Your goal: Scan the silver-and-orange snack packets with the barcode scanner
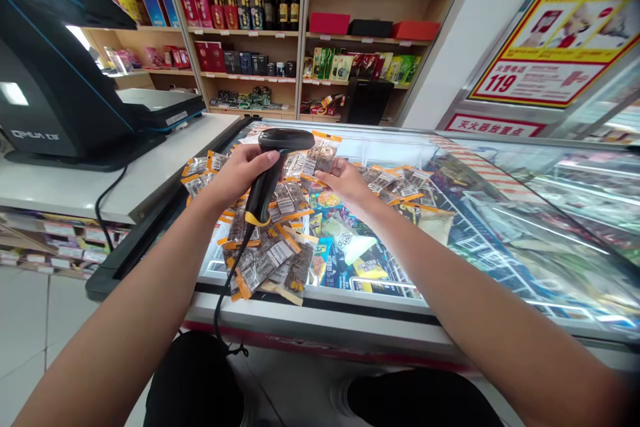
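Note:
My left hand (pixel 246 172) is closed around the neck of a black barcode scanner (pixel 267 180), whose head points to the right. From the scanner's yellow-ringed lower end a black cable hangs down past the freezer's front edge. In my right hand (pixel 345 180) a clear snack packet (pixel 320 153) with orange edges is pinched, its printed label just right of the scanner head. Many similar packets (pixel 273 257) lie in a loose pile on the freezer's glass lid (pixel 400 140), under and in front of the scanner. A smaller group of packets (pixel 400 183) rests to the right, beyond my right wrist.
Bright ice-cream wrappers (pixel 350 240) show through the glass. On the left stands a counter (pixel 165 147) with a black checkout machine (pixel 55 67). Shelves (pixel 240 33) of bottles and boxes fill the back, and a wall poster (pixel 560 33) is at right.

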Motion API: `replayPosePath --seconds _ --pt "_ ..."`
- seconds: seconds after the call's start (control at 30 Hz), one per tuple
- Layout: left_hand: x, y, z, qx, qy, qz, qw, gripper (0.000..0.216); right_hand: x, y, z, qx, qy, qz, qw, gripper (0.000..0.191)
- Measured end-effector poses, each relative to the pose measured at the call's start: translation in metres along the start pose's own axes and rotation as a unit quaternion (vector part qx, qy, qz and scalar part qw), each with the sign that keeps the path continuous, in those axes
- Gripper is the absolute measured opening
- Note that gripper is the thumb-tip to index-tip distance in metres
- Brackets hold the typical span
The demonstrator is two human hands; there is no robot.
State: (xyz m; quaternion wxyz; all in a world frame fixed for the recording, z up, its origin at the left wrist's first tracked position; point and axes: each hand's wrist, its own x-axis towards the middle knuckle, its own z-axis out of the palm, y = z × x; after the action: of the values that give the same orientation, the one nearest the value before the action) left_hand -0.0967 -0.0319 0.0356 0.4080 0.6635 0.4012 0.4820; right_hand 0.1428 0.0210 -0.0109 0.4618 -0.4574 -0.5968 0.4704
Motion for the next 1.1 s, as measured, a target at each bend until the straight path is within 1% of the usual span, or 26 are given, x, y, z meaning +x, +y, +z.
replayPosePath --seconds 0.1,0.2,0.23,0.3,0.33,0.37,0.4,0.43,0.5,0.57,0.6,0.63,0.67,0.7,0.73,0.77,0.8,0.83,0.87,0.93,0.97,1.03,1.1 --pt "0.0 0.0 -0.002 0.0 -0.007 0.007 1.0 0.044 -0.001 0.0 0.002 0.0 0.0 -0.005 1.0 0.025" --pt "0.0 0.0 -0.002 -0.002 -0.008 0.014 1.0 0.043 0.003 -0.002 -0.004 -0.012 0.007 -0.004 1.0 0.027" --pt "0.0 0.0 -0.002 -0.004 -0.005 0.014 1.0 0.043 0.004 -0.005 -0.008 -0.039 0.027 -0.005 0.999 0.03" --pt "0.0 0.001 -0.002 -0.004 0.002 0.008 1.0 0.043 0.007 -0.014 -0.022 -0.131 0.086 -0.016 0.988 0.032" --pt "0.0 0.001 -0.002 -0.002 0.005 0.005 1.0 0.044 0.009 -0.02 -0.032 -0.188 0.12 -0.028 0.974 0.03" --pt "0.0 0.001 -0.002 0.003 0.008 0.003 1.0 0.045 0.01 -0.025 -0.042 -0.236 0.139 -0.037 0.961 0.021" --pt "0.0 0.001 -0.002 0.009 0.009 0.001 1.0 0.045 0.011 -0.03 -0.053 -0.279 0.152 -0.045 0.947 0.011" --pt "0.0 0.001 -0.003 0.014 0.008 0.0 1.0 0.046 0.011 -0.034 -0.065 -0.323 0.161 -0.043 0.932 0.009" --pt "0.0 0.0 -0.003 0.019 0.005 -0.001 1.0 0.047 0.012 -0.037 -0.085 -0.419 0.151 -0.006 0.895 0.023" --pt "0.0 -0.001 -0.004 0.017 -0.007 0.0 1.0 0.046 0.011 -0.036 -0.096 -0.501 0.163 0.014 0.85 0.022" --pt "0.001 -0.001 -0.004 0.014 -0.014 0.001 1.0 0.046 0.01 -0.034 -0.097 -0.535 0.187 -0.006 0.824 0.021" --pt "0.001 -0.002 -0.004 0.012 -0.02 0.0 1.0 0.045 0.009 -0.033 -0.095 -0.558 0.216 -0.044 0.8 0.026" --pt "0.001 -0.002 -0.005 0.011 -0.025 -0.003 1.0 0.044 0.006 -0.033 -0.088 -0.567 0.236 -0.092 0.784 0.033" --pt "0.001 -0.002 -0.005 0.013 -0.027 -0.007 1.0 0.044 0.003 -0.034 -0.079 -0.567 0.239 -0.136 0.777 0.037" --pt "0.001 -0.003 -0.004 0.015 -0.027 -0.01 0.999 0.044 -0.002 -0.035 -0.066 -0.547 0.213 -0.161 0.794 0.033" --pt "0.001 -0.003 -0.004 0.018 -0.028 -0.012 0.999 0.043 -0.007 -0.037 -0.051 -0.508 0.148 -0.151 0.835 0.03" --pt "0.001 -0.003 -0.004 0.021 -0.03 -0.013 0.999 0.043 -0.013 -0.038 -0.036 -0.469 0.085 -0.111 0.872 0.039" --pt "0.001 -0.003 -0.004 0.023 -0.034 -0.012 0.999 0.043 -0.019 -0.039 -0.02 -0.443 0.022 -0.076 0.893 0.048" --pt "0.0 -0.002 -0.003 0.023 -0.038 -0.011 0.999 0.043 -0.025 -0.04 -0.005 -0.437 -0.005 -0.058 0.897 0.055" --pt "0.0 -0.002 -0.003 0.025 -0.05 -0.008 0.998 0.042 -0.035 -0.037 0.019 -0.452 -0.014 -0.049 0.891 0.072" --pt "0.0 -0.001 -0.002 0.025 -0.055 -0.005 0.998 0.042 -0.038 -0.035 0.026 -0.453 -0.021 -0.052 0.89 0.079" --pt "-0.001 -0.001 -0.002 0.022 -0.06 0.003 0.998 0.041 -0.04 -0.029 0.034 -0.436 -0.042 -0.045 0.898 0.09" --pt "-0.002 0.0 -0.003 0.022 -0.061 0.002 0.998 0.041 -0.037 -0.026 0.032 -0.397 -0.072 -0.019 0.915 0.09"
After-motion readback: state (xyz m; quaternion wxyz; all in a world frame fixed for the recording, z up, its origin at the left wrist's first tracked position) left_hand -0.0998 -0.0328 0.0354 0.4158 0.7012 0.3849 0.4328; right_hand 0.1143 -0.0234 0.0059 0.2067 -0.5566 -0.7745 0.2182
